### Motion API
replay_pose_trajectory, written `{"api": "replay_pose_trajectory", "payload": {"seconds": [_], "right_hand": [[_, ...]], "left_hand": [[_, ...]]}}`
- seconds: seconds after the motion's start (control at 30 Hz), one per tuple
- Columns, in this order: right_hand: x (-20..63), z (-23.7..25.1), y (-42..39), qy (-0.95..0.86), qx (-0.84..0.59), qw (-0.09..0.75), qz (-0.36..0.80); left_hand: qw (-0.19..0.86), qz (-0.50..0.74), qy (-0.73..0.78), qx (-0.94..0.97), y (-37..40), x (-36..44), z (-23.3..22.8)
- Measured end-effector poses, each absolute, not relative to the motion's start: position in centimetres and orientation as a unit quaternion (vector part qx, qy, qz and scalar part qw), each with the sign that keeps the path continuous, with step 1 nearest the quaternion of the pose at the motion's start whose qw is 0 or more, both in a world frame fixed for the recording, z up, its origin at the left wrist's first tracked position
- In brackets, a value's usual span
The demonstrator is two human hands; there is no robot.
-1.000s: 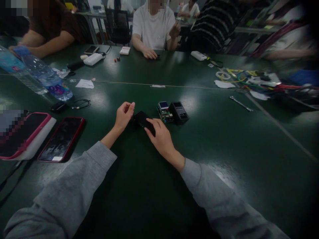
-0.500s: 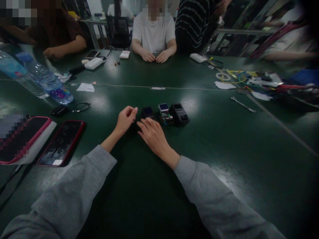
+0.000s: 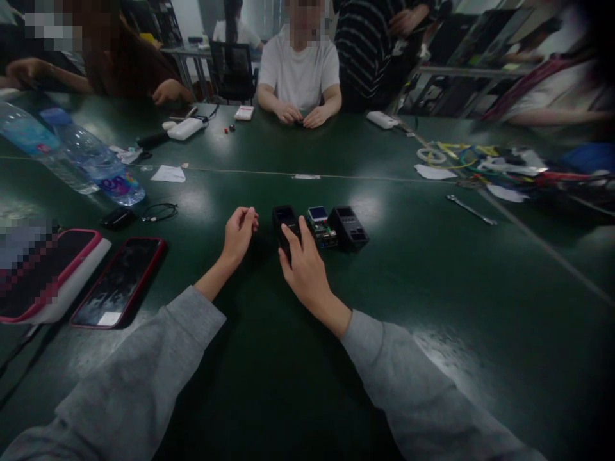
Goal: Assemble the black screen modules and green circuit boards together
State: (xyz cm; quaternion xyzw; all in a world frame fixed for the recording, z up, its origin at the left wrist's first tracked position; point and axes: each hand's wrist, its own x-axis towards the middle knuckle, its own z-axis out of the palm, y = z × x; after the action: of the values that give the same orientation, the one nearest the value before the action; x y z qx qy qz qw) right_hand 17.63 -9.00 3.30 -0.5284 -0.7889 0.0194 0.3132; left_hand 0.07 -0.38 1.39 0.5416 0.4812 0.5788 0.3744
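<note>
Ahead-left of our right hand (image 3: 306,266), the black device (image 3: 284,216) is lying lengthwise away from us | right: nearer, fingers apart over its near end | left hand (image 3: 239,235): fingers together

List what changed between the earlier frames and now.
Black handheld device: shifted slightly away from the wearer, straightened beside the circuit board; its screen now shows. Right hand spreads over it; firm hold unclear. Unchanged: left hand curled and apart, circuit board, second black device, wrench.

Green table (image 3: 269,384); black device (image 3: 284,216), wrench (image 3: 471,210), phone (image 3: 120,282)
</note>
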Motion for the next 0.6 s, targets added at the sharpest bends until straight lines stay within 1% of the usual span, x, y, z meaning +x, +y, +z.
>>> {"api": "replay_pose_trajectory", "payload": {"seconds": [0.1,0.17,0.3,0.5,0.6], "right_hand": [[16.8,4.2,-9.4,-0.786,-0.51,0.348,-0.034],[15.4,4.6,-9.6,-0.805,-0.484,0.34,-0.043],[12.2,4.1,-9.6,-0.842,-0.447,0.302,-0.011],[11.0,2.9,-8.8,-0.835,-0.495,0.238,0.026],[11.5,3.2,-8.8,-0.838,-0.492,0.236,0.009]], "left_hand": [[0.337,0.621,0.489,0.511,-0.3,-0.1,1.4],[0.294,0.658,0.493,0.487,-0.3,-0.4,1.5],[0.21,0.711,0.515,0.43,-0.2,-1.1,1.6],[0.247,0.701,0.55,0.381,0.4,-1.3,1.1],[0.269,0.689,0.54,0.403,0.4,-1.0,0.9]]}}
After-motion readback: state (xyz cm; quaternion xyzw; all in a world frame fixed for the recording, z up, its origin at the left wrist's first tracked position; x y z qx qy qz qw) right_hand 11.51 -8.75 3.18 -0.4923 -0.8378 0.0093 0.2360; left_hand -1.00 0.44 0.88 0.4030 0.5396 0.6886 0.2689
